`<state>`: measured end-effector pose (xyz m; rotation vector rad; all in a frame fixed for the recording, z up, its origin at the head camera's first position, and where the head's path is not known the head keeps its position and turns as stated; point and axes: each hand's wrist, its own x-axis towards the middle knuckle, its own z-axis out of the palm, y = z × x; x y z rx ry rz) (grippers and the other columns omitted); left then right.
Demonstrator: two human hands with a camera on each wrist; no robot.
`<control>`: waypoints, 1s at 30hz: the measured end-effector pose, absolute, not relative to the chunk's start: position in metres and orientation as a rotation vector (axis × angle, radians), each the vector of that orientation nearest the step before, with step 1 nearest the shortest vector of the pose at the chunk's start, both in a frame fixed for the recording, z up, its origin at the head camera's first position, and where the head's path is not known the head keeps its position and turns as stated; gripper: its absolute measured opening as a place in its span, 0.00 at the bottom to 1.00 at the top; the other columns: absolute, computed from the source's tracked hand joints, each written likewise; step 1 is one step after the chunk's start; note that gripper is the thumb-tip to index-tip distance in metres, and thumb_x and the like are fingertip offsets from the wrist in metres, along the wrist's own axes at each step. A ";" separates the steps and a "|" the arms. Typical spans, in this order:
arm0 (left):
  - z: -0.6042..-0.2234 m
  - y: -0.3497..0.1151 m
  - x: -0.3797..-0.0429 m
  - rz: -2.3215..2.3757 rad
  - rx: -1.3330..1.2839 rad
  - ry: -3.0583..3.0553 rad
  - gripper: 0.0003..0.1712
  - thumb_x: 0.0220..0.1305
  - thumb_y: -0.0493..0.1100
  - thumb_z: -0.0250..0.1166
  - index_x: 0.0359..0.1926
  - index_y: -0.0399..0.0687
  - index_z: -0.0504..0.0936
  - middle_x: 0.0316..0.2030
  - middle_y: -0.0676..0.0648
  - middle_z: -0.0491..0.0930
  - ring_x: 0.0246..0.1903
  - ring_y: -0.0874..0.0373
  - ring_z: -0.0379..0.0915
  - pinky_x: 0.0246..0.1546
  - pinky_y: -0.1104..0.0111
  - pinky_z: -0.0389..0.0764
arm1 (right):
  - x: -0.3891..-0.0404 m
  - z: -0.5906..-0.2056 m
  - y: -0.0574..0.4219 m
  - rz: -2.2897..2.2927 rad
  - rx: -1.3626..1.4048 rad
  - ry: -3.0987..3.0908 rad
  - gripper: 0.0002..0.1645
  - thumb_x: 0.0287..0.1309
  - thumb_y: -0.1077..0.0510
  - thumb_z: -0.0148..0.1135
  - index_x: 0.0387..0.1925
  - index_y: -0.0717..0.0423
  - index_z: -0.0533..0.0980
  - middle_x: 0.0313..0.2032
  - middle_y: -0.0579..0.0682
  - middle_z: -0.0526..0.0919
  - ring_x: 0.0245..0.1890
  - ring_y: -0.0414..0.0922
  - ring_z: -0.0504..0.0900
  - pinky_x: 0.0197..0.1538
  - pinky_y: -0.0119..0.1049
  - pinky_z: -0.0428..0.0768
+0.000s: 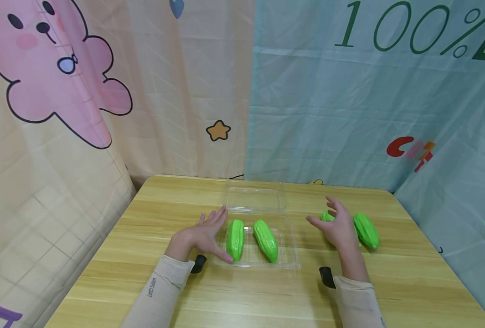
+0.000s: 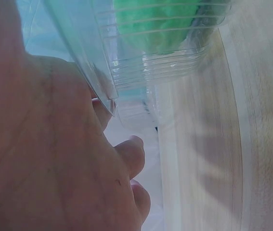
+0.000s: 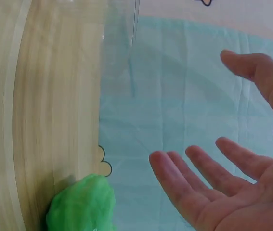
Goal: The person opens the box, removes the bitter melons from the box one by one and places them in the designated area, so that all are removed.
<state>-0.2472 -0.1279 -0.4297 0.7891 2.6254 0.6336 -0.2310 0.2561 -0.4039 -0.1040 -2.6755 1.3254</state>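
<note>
A clear plastic clamshell box (image 1: 286, 237) lies on the table with its lid (image 1: 255, 199) folded back. Inside are two bright green, ridged bitter melons, one on the left (image 1: 236, 239) and one leaning on the right (image 1: 266, 240). My left hand (image 1: 201, 234) rests against the box's left edge, fingers and thumb spread. In the left wrist view the rim (image 2: 95, 89) crosses the fingers. My right hand (image 1: 341, 228) hovers on the right, fingers parted, holding nothing. One bitter melon (image 1: 327, 216) is partly hidden behind it; another (image 1: 366, 231) lies just right of it.
The wooden table (image 1: 263, 296) has rounded far corners. Printed curtains (image 1: 185, 91) hang behind it and along both sides. A black band (image 1: 198, 264) sits at the left wrist, and another band (image 1: 327, 277) at the right.
</note>
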 end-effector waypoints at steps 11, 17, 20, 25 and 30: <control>-0.429 -0.128 -0.246 0.626 0.786 2.623 0.84 0.42 0.71 0.78 0.79 0.40 0.30 0.79 0.40 0.26 0.76 0.39 0.22 0.72 0.44 0.25 | -0.231 -0.409 0.237 1.700 0.179 -2.600 0.57 0.54 0.47 0.78 0.77 0.55 0.56 0.71 0.65 0.63 0.68 0.63 0.66 0.60 0.58 0.77; -0.429 -0.128 -0.246 0.627 0.788 2.623 0.84 0.42 0.71 0.78 0.79 0.40 0.30 0.79 0.40 0.26 0.76 0.38 0.22 0.72 0.44 0.24 | -0.232 -0.413 0.223 1.773 0.263 -2.578 0.52 0.53 0.51 0.78 0.74 0.57 0.61 0.68 0.65 0.68 0.66 0.62 0.70 0.59 0.55 0.78; -0.430 -0.128 -0.247 0.630 0.788 2.624 0.85 0.41 0.71 0.78 0.79 0.40 0.30 0.79 0.40 0.26 0.76 0.38 0.22 0.72 0.43 0.25 | -0.232 -0.415 0.216 1.773 0.299 -2.577 0.50 0.52 0.53 0.79 0.72 0.58 0.64 0.66 0.65 0.70 0.64 0.62 0.73 0.58 0.53 0.79; -0.430 -0.128 -0.248 0.632 0.783 2.623 0.85 0.41 0.72 0.78 0.79 0.39 0.30 0.79 0.40 0.26 0.76 0.38 0.22 0.72 0.44 0.25 | -0.232 -0.419 0.205 1.768 0.361 -2.605 0.47 0.51 0.54 0.79 0.70 0.58 0.67 0.64 0.64 0.73 0.62 0.63 0.74 0.57 0.53 0.80; -0.430 -0.129 -0.248 0.616 0.777 2.627 0.86 0.39 0.74 0.77 0.79 0.42 0.29 0.79 0.42 0.25 0.76 0.40 0.22 0.72 0.45 0.25 | -0.231 -0.423 0.192 1.701 0.453 -2.714 0.47 0.51 0.53 0.80 0.69 0.59 0.68 0.65 0.64 0.73 0.62 0.63 0.75 0.56 0.53 0.80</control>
